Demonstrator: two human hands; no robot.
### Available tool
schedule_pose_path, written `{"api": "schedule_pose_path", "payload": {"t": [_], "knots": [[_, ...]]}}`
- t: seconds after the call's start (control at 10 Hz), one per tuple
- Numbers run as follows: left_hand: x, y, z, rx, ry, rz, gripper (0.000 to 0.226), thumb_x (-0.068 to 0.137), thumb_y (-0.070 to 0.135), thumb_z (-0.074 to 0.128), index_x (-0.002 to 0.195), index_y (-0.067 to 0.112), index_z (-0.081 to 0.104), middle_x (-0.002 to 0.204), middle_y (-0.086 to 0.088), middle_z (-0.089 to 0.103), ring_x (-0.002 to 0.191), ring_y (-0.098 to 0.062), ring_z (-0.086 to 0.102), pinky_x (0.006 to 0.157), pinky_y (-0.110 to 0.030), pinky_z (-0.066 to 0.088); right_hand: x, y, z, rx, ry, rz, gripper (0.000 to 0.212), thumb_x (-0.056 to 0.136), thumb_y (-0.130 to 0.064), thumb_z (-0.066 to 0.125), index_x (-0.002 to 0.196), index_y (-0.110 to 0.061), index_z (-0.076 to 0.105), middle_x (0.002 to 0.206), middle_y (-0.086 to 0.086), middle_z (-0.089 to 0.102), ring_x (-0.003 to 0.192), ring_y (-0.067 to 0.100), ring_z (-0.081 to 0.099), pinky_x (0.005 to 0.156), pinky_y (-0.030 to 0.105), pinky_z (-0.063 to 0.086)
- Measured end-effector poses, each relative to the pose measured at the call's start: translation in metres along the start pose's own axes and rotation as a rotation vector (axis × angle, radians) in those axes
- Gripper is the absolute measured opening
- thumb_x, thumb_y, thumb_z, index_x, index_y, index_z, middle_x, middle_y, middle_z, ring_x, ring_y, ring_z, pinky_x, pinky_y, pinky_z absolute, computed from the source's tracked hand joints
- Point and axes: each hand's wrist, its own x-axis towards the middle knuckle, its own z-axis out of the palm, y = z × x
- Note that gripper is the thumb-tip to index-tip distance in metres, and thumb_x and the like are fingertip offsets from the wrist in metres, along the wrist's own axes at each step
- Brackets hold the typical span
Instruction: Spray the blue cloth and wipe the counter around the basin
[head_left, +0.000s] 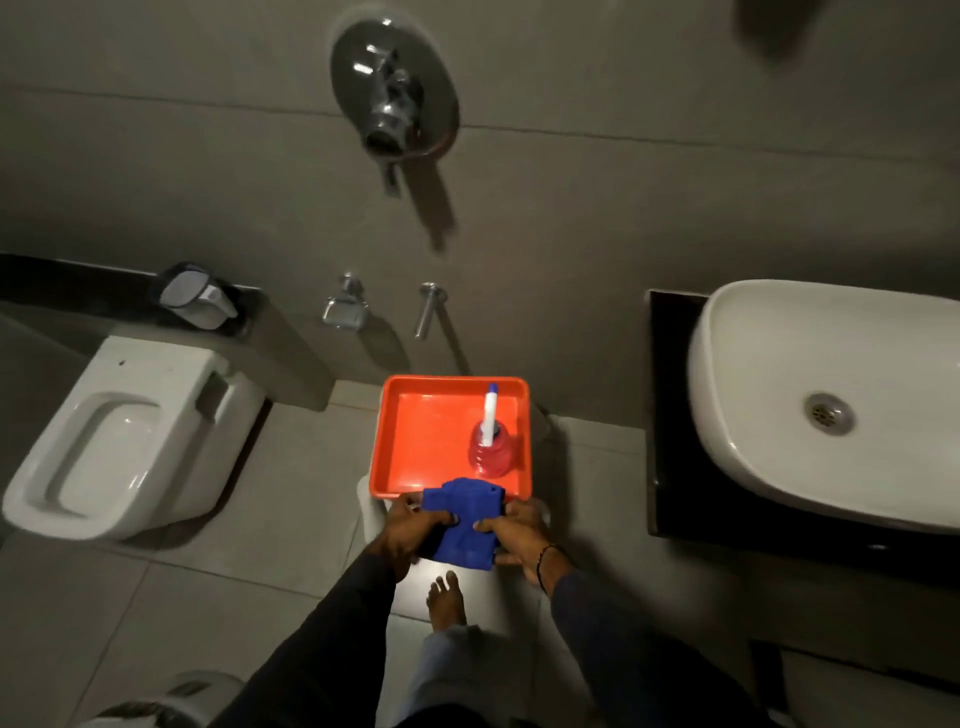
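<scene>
A blue cloth (465, 522) hangs bunched over the near rim of an orange tray (415, 431). My left hand (410, 530) grips its left side and my right hand (519, 538) grips its right side. In the tray's right half stands a pink spray bottle (491, 454) with a white nozzle, untouched. The white basin (831, 405) sits on a black counter (670, 457) at the right, well away from both hands.
The tray rests on a small white stool (369, 493). A white toilet (130, 436) stands at the left, and a wall tap (395, 88) with spouts is above. My bare foot (447, 600) is on the tiled floor below the cloth.
</scene>
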Motion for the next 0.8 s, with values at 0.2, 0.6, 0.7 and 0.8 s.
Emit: {"api": "schedule_pose_path", "payload": {"t": [0.2, 0.6, 0.7, 0.8], "knots": [[0.070, 0.029, -0.069, 0.063, 0.077, -0.031, 0.031, 0.078, -0.004, 0.074, 0.109, -0.002, 0.070, 0.116, -0.024, 0.072, 0.099, -0.036, 0.070, 0.089, -0.044, 0.057, 0.053, -0.025, 0.087, -0.005, 0.151, -0.068, 0.027, 0.079, 0.004, 0.076, 0.095, -0.017, 0.067, 0.101, 0.006, 0.071, 0.103, 0.034, 0.069, 0.092, 0.052, 0.057], [0.143, 0.053, -0.061, 0.384, 0.074, 0.076, 0.050, 0.092, 0.007, 0.053, 0.141, 0.008, 0.046, 0.137, -0.016, 0.058, 0.127, -0.038, 0.054, 0.107, -0.047, 0.044, 0.128, -0.051, 0.120, -0.179, 0.233, -0.061, 0.035, 0.085, 0.005, 0.053, 0.116, -0.005, 0.066, 0.109, 0.015, 0.068, 0.090, 0.024, 0.058, 0.076, 0.029, 0.043], [0.130, 0.046, -0.060, 0.428, 0.102, 0.147, 0.047, 0.092, 0.005, 0.052, 0.139, 0.008, 0.046, 0.137, -0.015, 0.058, 0.126, -0.036, 0.056, 0.107, -0.048, 0.046, 0.117, -0.045, 0.111, -0.231, 0.218, -0.076, 0.029, 0.084, 0.003, 0.056, 0.109, -0.008, 0.065, 0.106, 0.017, 0.069, 0.093, 0.029, 0.063, 0.076, 0.033, 0.048], [0.100, 0.022, -0.056, 0.626, 0.276, 0.314, 0.048, 0.092, 0.013, 0.057, 0.137, 0.009, 0.045, 0.136, -0.016, 0.053, 0.121, -0.034, 0.056, 0.099, -0.048, 0.051, 0.094, -0.033, 0.091, -0.242, 0.275, -0.156, 0.028, 0.082, -0.004, 0.066, 0.110, -0.005, 0.069, 0.108, 0.015, 0.074, 0.104, 0.032, 0.068, 0.091, 0.037, 0.055]]}}
